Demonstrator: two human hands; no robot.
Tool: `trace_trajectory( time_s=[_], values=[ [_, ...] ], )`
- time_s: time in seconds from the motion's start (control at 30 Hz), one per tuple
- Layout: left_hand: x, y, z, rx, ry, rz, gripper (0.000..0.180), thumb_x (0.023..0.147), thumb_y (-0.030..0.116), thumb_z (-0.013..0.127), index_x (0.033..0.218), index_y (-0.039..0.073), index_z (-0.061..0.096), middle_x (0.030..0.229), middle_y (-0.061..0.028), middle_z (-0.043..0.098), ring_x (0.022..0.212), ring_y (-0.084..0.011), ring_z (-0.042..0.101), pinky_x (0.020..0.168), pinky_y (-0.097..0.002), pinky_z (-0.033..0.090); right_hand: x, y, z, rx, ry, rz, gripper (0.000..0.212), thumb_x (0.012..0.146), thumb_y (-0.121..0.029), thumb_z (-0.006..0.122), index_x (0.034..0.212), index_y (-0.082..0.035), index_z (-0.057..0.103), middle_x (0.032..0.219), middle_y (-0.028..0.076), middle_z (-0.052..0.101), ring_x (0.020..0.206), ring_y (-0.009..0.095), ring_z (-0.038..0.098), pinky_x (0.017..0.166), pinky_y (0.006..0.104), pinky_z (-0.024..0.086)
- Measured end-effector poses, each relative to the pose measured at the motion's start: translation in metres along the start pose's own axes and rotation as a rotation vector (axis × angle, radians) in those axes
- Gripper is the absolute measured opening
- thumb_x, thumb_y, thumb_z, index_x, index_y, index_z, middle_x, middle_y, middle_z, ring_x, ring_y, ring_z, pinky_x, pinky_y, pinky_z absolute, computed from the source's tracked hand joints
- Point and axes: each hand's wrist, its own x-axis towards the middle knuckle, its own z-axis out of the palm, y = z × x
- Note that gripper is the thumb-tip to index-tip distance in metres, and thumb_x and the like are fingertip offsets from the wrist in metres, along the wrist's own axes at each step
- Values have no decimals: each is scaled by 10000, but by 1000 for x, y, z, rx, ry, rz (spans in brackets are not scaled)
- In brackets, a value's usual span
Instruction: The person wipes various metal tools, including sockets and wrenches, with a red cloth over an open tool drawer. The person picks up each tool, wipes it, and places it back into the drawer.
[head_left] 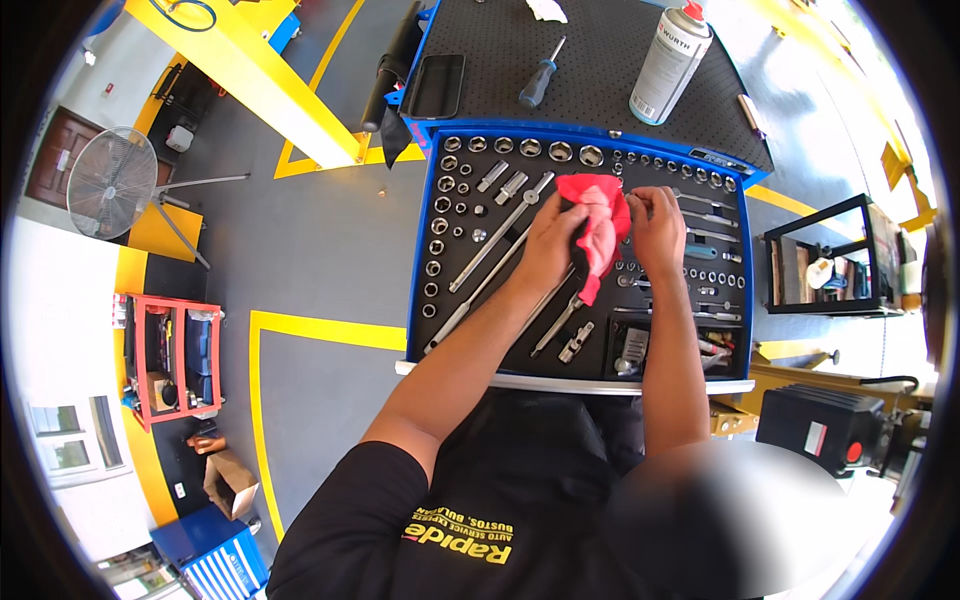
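Over an open tool drawer [414, 260], my left hand [552, 240] grips a crumpled red cloth [600, 225]. Just right of the cloth, my right hand [658, 228] has its fingers pinched together; whatever is between them is hidden or too small to name. Below both hands, a black foam insert holds chrome sockets [560, 151] in rows along the back and left. Ratchets and extension bars [500, 235] lie slanted in their slots at left, and a universal joint [577, 342] sits near the front. The cloth and hands cover part of the insert's middle.
On the cabinet's perforated black top stand a spray can [672, 65] with a red cap, a screwdriver [541, 80] and a phone [438, 86]. A yellow post [270, 80] rises at upper left. Further off are a fan [112, 183], a red tool cart [172, 355] and a black rack [830, 255].
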Motion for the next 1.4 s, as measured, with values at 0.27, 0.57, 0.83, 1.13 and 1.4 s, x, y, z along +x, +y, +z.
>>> trace_trajectory(
  time_s=[0.27,0.57,0.83,1.13,1.4],
  values=[
    [12,4,-27,-308,123,-90,648,1124,535,366,1444,3,549,1390,-160,651,1278,-291,635,1145,-455,460,-14,-11,18,1094,-212,411,152,1059,-110,642,1180,-37,697,994,16,730,815,68,632,702,213,466],
    [12,14,-28,-12,-77,-238,328,1054,182,643,1346,35,659,1173,-63,724,1001,-111,697,879,-254,566,-16,-17,28,1060,-325,272,114,1044,-75,669,1141,-20,693,975,-2,726,846,56,623,788,234,523],
    [15,-5,-36,114,21,-208,200,1066,160,633,1226,43,659,1031,-26,714,895,-89,685,810,-243,563,-16,-14,34,838,-188,-23,204,946,56,704,1131,-29,700,1077,25,643,973,83,639,834,277,518],
    [14,3,-29,74,82,-205,203,1081,256,638,1113,56,635,957,-45,735,802,-100,713,712,-245,584,-17,-22,29,1157,-449,395,214,1062,-93,599,1250,-21,670,1102,9,707,1001,75,642,885,260,518],
    [18,-3,-38,117,67,-148,181,1032,196,719,1049,67,593,936,-59,727,770,-107,697,698,-247,573,-23,-22,40,1127,-352,218,192,1028,-92,680,1209,-38,642,1125,-5,691,1030,87,639,923,257,515]
  ],
)
